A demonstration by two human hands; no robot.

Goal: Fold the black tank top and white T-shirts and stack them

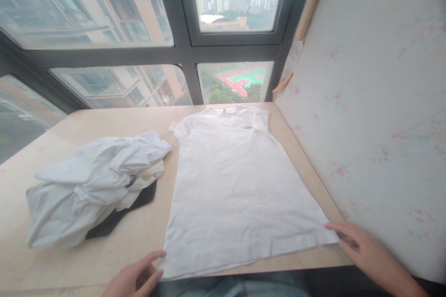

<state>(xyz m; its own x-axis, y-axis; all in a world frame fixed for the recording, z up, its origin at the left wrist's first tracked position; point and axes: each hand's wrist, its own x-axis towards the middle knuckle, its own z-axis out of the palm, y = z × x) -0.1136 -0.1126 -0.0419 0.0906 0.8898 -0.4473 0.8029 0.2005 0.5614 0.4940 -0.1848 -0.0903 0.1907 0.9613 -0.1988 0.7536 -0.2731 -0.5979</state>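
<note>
A white T-shirt lies spread out on the wooden tabletop, its neckline at the window side and its hem towards me. Small dark lettering shows on the chest, and light wrinkles run over the body. At the hem's left corner, my left hand has its thumb and index finger closed around the cloth edge. The opposite corner of the hem sits between the fingers and thumb of my right hand. Both sleeves lie out to the sides near the far edge.
A heap of crumpled clothes, white, cream and black, rests left of the shirt. The wooden tabletop meets a floral-papered wall on the right. Grey-framed windows stand behind it. My jeans show below the front edge.
</note>
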